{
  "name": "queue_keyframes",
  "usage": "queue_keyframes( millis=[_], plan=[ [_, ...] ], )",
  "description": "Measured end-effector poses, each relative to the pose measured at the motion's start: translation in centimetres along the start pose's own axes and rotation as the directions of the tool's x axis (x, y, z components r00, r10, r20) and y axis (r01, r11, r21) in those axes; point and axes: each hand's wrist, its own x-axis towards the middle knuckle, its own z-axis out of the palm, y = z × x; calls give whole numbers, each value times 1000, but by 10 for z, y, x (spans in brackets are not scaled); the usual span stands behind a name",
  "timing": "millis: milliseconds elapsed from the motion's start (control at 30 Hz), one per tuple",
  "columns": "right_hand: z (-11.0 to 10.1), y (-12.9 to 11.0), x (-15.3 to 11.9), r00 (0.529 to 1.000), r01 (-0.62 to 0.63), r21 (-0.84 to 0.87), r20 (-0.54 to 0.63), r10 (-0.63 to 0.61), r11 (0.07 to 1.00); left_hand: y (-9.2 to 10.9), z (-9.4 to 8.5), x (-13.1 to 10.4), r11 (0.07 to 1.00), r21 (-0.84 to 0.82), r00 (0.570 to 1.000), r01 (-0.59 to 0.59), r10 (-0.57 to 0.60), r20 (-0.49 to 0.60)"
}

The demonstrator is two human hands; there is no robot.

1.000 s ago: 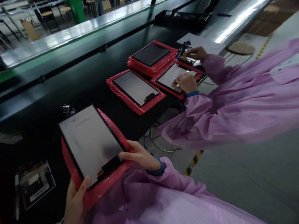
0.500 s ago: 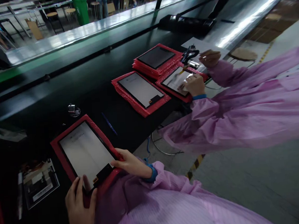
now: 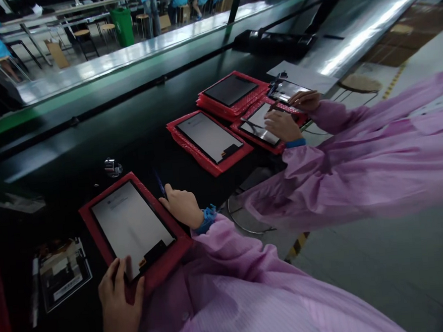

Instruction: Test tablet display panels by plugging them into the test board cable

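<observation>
A flat screen panel [image 3: 129, 223] with a pale face and black border lies on a red bubble-wrap sheet [image 3: 92, 220] near me. My left hand [image 3: 120, 299] rests on its lower left corner, fingers apart. Beyond the panel's right edge, my right hand [image 3: 182, 205] is over the black table, fingers curled at the near end of a blue pen [image 3: 159, 183]. Whether the fingers grip the pen is hard to make out. A blue band [image 3: 207, 219] circles my right wrist.
Left of the panel lies a dark component [image 3: 65, 273]; a shiny metal piece [image 3: 113, 167] sits behind. Farther right are another panel [image 3: 209, 136] on red wrap and a red-wrapped stack [image 3: 233, 92]. A co-worker's hands [image 3: 284, 126] work over a panel beside them.
My right hand has left the panel's right edge and moved up to the pen. My left hand stays at the corner. The co-worker's hands have shifted slightly.
</observation>
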Motion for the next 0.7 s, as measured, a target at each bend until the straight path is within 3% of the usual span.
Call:
queue_keyframes(
  millis=[133,233,300,367,433,500,533,600,700],
  plan=[
    [-4,6,8,999,33,102,6,-34,994,-1,-1,-5,1000,-11,999,17,-16,40],
    [-10,13,-10,994,104,239,5,-108,965,9,-7,-6,998,-29,999,49,-49,-9],
    [-8,15,-31,969,196,452,48,-243,870,22,-13,-5,991,-96,995,99,-101,-21],
    [-4,15,-54,881,285,689,85,-465,667,37,-19,-1,963,-207,983,175,-183,-24],
    [-1,14,-74,749,321,817,91,-657,479,48,-24,4,922,-305,963,240,-267,-48],
    [0,16,-87,682,329,833,116,-722,445,53,-28,9,917,-326,959,231,-271,-82],
    [0,18,-91,687,315,833,132,-715,455,52,-29,11,930,-307,967,203,-240,-86],
    [-1,24,-95,750,244,848,142,-646,471,50,-32,12,960,-241,983,144,-166,-72],
    [4,31,-98,853,75,922,139,-503,381,52,-33,9,969,-229,996,90,-92,1]
  ],
)
